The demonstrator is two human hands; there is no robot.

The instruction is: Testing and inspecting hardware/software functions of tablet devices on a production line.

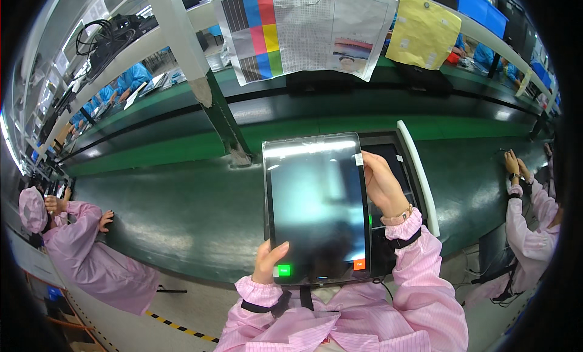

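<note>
A black-framed tablet is held in front of me, above the near edge of the bench. Its lit screen is pale and grey with reflections, with a green square at the lower left and an orange-red one at the lower right. My left hand grips the lower left corner, thumb over the front edge. Along the upper right edge my right hand is closed on it near a small white label; some of those fingers are hidden behind. Partly covered by the tablet and my right hand, a dark tray lies on the bench.
A white bar borders the tray's right side. The green bench spreads to both sides, with a post rising behind. Printed sheets and a yellow sheet hang ahead. Co-workers in pink sit left and right.
</note>
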